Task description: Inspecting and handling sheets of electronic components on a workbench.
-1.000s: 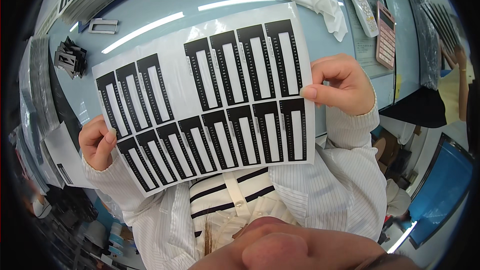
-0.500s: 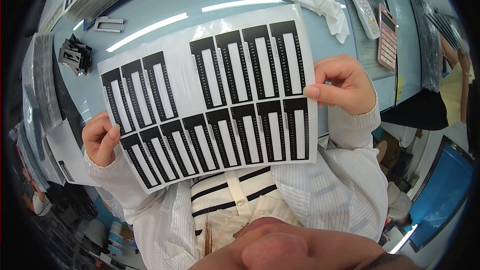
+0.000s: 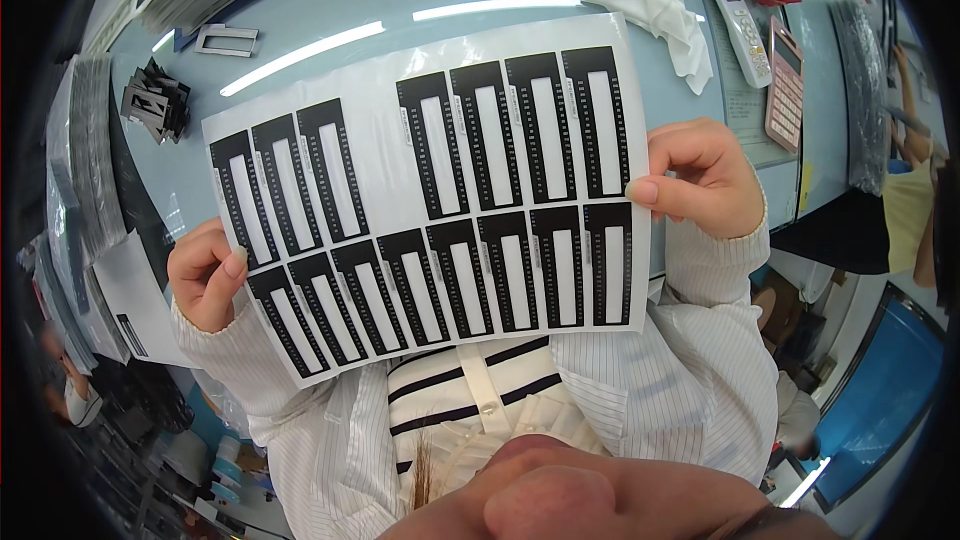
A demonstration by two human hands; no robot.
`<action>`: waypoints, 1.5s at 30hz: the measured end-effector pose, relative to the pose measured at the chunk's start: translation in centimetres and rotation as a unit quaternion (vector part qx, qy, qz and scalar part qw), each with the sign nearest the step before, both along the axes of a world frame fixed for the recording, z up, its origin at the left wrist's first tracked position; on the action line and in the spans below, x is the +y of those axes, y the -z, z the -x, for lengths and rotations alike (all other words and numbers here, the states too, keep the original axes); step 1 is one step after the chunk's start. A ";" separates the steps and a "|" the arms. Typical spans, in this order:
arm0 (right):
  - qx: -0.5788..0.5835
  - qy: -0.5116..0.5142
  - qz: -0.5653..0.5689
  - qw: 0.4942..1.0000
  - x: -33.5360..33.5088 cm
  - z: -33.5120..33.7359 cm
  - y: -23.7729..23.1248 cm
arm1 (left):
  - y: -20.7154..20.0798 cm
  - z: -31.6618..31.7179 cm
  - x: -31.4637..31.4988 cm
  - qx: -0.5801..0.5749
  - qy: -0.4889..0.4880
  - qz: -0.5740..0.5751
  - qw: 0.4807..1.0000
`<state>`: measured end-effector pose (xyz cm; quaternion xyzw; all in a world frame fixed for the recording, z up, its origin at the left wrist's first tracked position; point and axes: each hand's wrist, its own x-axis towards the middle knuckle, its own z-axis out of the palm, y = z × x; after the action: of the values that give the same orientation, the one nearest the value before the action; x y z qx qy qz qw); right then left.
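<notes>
Sheet, one: white, glossy (image 3: 377, 165), held tilted between both hands, over the near part of the tabletop (image 3: 330, 2); lower edge before the wearer's shirt. Carries black frame labels (image 3: 480, 77), seven in the upper row with one bare gap, eight in the lower.

Left hand (image 3: 208, 275): at the sheet's left edge; grip narrow, thumb in front, fingers curled.
Right hand (image 3: 705, 178): at the sheet's right edge; grip likewise pinched on the sheet, thumb beside the outermost label.

Surroundings: loose black pieces (image 3: 155, 102), heaped beyond the sheet's upper left corner; crumpled tissue (image 3: 650, 5), just past its upper right; pink calculator (image 3: 786, 85), farther right.

Hazards, judged: edge-only support could let the middle sag or crease; uneven pull could buckle it; the right thumb could smudge or lift a label.
</notes>
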<state>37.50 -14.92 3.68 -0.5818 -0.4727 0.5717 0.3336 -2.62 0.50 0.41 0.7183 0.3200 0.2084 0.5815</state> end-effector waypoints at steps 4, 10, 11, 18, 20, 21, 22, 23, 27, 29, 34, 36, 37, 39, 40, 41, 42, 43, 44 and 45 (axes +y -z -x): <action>0.001 0.002 0.005 1.000 0.1 0.1 -0.2 | -0.2 0.1 0.0 0.007 0.000 -0.006 1.000; -0.008 -0.008 -0.002 1.000 0.1 0.0 -0.3 | -0.2 0.1 0.0 0.008 -0.003 -0.010 1.000; -0.008 -0.008 -0.001 1.000 0.1 0.0 -0.2 | -0.1 0.1 0.0 0.008 -0.002 -0.009 1.000; -0.007 -0.012 -0.006 1.000 0.1 0.0 -0.1 | 0.0 0.4 0.1 0.010 0.002 -0.022 1.000; -0.008 -0.015 -0.014 1.000 0.1 0.0 0.0 | 0.0 0.4 0.1 0.012 0.001 -0.023 1.000; -0.007 -0.014 -0.014 1.000 0.1 0.0 -0.1 | 0.1 0.4 0.1 0.012 -0.001 -0.023 1.000; -0.006 -0.013 -0.014 1.000 0.1 0.0 -0.1 | 0.1 0.4 0.1 0.013 -0.004 -0.024 1.000; -0.006 -0.013 -0.014 1.000 0.0 0.0 -0.1 | 0.1 0.3 0.1 0.013 -0.003 -0.024 1.000; -0.001 -0.016 -0.018 1.000 -0.1 0.0 -0.1 | 0.1 0.2 0.0 0.015 -0.007 -0.021 1.000; 0.000 -0.017 -0.017 1.000 -0.1 0.0 -0.1 | 0.1 0.2 -0.1 0.014 -0.007 -0.018 1.000; 0.000 -0.023 -0.017 1.000 -0.1 -0.1 0.0 | 0.0 0.2 -0.1 0.014 -0.010 -0.015 1.000; -0.001 -0.025 -0.016 1.000 -0.1 -0.1 0.0 | 0.0 0.1 -0.2 0.011 -0.012 -0.016 1.000; -0.002 -0.026 -0.015 1.000 0.0 -0.2 -0.1 | 0.0 0.1 -0.2 0.008 -0.014 -0.016 1.000; -0.007 -0.027 -0.011 1.000 0.0 -0.3 -0.4 | 0.0 0.0 -0.1 0.004 -0.010 -0.013 1.000; -0.012 -0.028 -0.007 1.000 0.0 -0.3 -0.7 | 0.0 0.0 0.0 0.000 -0.006 -0.010 1.000; -0.012 -0.028 -0.009 1.000 -0.1 -0.3 -0.8 | 0.0 -0.1 0.0 0.000 -0.006 -0.011 1.000; -0.014 -0.026 -0.010 1.000 -0.1 -0.4 -1.0 | 0.0 -0.2 0.0 -0.003 -0.004 -0.009 1.000; -0.017 -0.025 -0.012 0.999 -0.2 -0.5 -1.3 | -0.1 -0.4 0.0 -0.007 -0.003 -0.007 1.000; -0.008 -0.028 -0.014 0.999 -0.2 -0.3 -0.6 | -0.1 -0.1 -0.1 0.002 -0.005 -0.009 1.000; -0.002 -0.030 -0.018 0.999 -0.2 -0.2 0.0 | -0.2 0.1 -0.2 0.008 -0.003 -0.009 1.000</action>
<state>37.67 -15.10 3.67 -0.5624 -0.5002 0.5720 0.3260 -2.70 0.32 0.56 0.7239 0.3249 0.2075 0.5721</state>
